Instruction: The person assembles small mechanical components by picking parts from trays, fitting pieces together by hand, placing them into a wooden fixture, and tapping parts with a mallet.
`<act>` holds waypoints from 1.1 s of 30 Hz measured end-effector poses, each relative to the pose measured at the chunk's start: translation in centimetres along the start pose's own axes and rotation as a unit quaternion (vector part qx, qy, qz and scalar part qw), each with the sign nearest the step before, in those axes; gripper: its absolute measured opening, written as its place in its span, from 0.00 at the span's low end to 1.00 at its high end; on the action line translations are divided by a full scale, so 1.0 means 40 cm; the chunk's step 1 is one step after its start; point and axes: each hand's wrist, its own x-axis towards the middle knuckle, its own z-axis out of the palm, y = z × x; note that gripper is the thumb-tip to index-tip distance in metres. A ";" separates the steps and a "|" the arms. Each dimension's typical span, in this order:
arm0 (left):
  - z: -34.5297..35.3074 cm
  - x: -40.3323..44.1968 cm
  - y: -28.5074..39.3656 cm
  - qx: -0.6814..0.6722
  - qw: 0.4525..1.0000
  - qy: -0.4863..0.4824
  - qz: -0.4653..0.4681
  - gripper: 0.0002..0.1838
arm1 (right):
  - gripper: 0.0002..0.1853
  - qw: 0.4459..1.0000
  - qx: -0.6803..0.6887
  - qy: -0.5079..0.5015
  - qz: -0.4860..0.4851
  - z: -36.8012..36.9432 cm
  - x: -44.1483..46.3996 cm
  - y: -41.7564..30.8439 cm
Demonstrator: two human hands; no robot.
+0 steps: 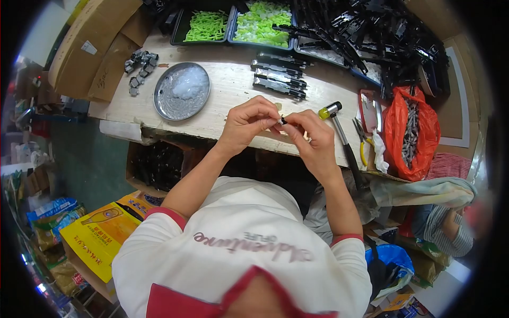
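My left hand [248, 126] and my right hand [313, 137] meet over the front edge of the workbench, fingertips pinched close together. Between them is a small black and white part [282, 121]; its exact kind is too small to make out. Both hands grip it. Just beyond my fingers lies a row of several black and silver slide-like assemblies [280, 77]. To the right of my right hand rests a mallet [339, 130] with a yellow-green face and dark handle.
A round metal tray [164, 103] with clear small pieces stands left. Behind are bins of green pieces [205, 26] and a pile of black parts [382, 32]. Pliers [363, 146] and a red bag [395, 127] of metal pins lie right. Cardboard [90, 47] borders the left.
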 end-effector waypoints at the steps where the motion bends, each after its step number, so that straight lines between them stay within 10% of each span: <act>1: 0.001 0.000 -0.002 0.000 1.000 0.000 -0.001 0.05 | 0.05 1.000 0.000 0.000 0.001 0.006 0.000 0.003; 12: -0.068 0.011 -0.006 0.483 0.871 -0.027 0.087 0.14 | 0.07 0.969 -0.220 -0.023 -0.108 0.045 -0.008 0.100; 25: -0.047 0.030 -0.051 0.534 0.843 -0.063 0.021 0.14 | 0.07 0.971 -0.216 -0.069 -0.078 0.039 0.010 0.113; 33: 0.029 0.125 0.026 0.661 0.723 -0.198 -0.018 0.07 | 0.04 0.976 -0.212 0.020 -0.038 -0.098 -0.001 0.162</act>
